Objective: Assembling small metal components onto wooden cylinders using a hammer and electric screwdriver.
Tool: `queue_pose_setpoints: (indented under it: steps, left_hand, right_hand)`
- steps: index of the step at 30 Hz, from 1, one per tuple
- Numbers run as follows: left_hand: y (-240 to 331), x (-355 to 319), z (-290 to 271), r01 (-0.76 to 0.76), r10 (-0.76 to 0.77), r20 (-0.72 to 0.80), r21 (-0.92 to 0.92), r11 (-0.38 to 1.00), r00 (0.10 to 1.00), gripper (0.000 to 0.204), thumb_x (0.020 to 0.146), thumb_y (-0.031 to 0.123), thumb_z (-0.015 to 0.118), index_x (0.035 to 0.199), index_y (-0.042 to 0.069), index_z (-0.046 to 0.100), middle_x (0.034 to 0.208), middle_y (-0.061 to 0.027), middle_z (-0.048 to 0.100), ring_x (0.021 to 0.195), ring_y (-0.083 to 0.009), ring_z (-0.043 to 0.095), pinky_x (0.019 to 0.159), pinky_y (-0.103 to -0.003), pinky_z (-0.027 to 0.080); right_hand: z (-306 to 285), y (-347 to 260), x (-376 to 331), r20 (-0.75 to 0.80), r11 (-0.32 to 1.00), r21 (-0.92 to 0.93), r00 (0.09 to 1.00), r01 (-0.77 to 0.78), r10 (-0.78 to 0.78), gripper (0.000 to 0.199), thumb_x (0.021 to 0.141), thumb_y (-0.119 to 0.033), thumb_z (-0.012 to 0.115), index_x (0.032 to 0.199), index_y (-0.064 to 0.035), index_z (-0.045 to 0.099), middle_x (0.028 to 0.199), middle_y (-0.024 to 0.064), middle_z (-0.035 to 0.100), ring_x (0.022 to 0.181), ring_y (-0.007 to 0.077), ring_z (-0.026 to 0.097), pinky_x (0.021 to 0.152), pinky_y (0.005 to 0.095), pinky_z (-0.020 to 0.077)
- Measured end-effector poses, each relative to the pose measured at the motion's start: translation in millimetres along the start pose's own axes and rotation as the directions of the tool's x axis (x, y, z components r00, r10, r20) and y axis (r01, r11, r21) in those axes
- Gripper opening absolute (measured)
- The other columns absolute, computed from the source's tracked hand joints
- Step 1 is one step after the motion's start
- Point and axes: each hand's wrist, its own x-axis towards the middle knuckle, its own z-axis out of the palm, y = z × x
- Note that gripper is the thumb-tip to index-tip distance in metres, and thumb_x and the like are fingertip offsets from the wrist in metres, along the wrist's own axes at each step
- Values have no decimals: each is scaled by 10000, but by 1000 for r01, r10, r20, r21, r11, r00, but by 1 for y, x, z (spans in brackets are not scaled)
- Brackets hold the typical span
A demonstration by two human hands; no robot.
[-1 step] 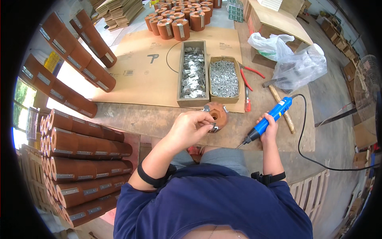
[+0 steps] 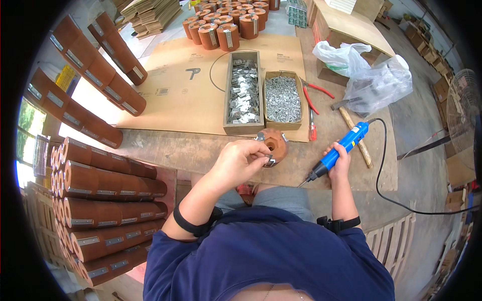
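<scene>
On the bench's near edge lies a brown, eight-sided-looking block point(image 2: 279, 145) with a round hole in its middle and metal plates on its sides. At its near left side my left hand point(image 2: 243, 159) is closed in a pinch on a small metal plate point(image 2: 271, 161); the fingers partly hide it. My right hand point(image 2: 341, 161) is wrapped around a blue electric screwdriver point(image 2: 335, 155), whose bit points down and left, apart from the block. Just beyond the block stand a wooden box of small metal plates point(image 2: 244, 93) and a carton of screws point(image 2: 282, 99).
Red-handled pliers point(image 2: 312, 100), a hammer point(image 2: 354, 128) and plastic bags point(image 2: 379, 80) lie to the right. A black cord point(image 2: 385, 170) trails off right. Stacked brown columns point(image 2: 113, 220) stand at left; several finished-looking blocks point(image 2: 228, 37) sit on cardboard point(image 2: 175, 95) at the back.
</scene>
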Motion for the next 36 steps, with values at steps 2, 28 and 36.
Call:
queue_pose_setpoints:
  steps: [2,28,36]
  left_hand:
    - [0,1,0,-49,50,-8,40,998,999,162,702,4,656,861,10,625,741,-84,634,695,-187,631,645,-287,492]
    - [-11,-2,20,-265,396,-99,595,759,913,455,532,190,791,933,72,609,1079,-123,500,1003,-312,471,850,-406,386]
    - [-34,-4,23,-313,382,-107,394,864,918,411,545,107,773,918,52,610,1159,-158,500,1091,-366,455,904,-438,388]
  right_hand:
    - [1,-1,0,-3,1000,-7,1000,4,-4,384,727,-82,605,1042,-24,393,750,85,512,625,189,542,559,342,491]
    - [1,-2,-1,0,1000,-6,1000,-1,1,379,731,-81,602,1041,-21,393,743,87,513,622,190,544,560,341,492]
    - [0,0,1,-11,1000,-3,1000,-3,3,375,727,-73,603,1035,-22,395,747,89,517,618,192,548,553,341,494]
